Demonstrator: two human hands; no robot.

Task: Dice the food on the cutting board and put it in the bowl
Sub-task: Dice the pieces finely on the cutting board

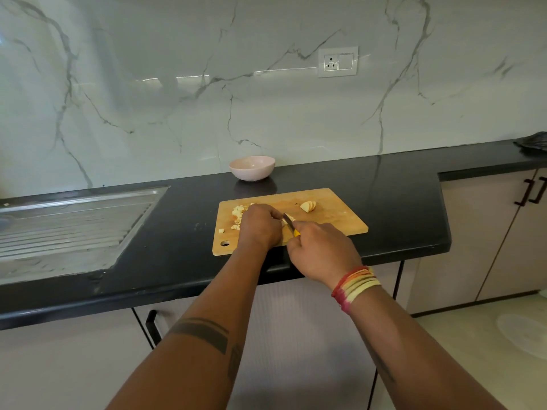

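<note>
A wooden cutting board [334,214] lies on the black counter. Small pale diced pieces [238,213] are heaped at its left, with one stray cube [221,231] near the board's left edge. A few uncut slices [308,206] lean together toward the back right. My left hand [260,224] presses down on a piece of the food at the board's middle; most of that piece is hidden under the fingers. My right hand [321,250] grips a knife [289,222] with a yellow handle, blade against the held piece. An empty pink bowl [252,167] stands behind the board by the wall.
A steel sink drainboard [68,226] is set into the counter at the left. The counter edge [414,253] runs just below the board. A dark object [532,142] lies at the far right of the counter. A wall socket [338,61] sits above.
</note>
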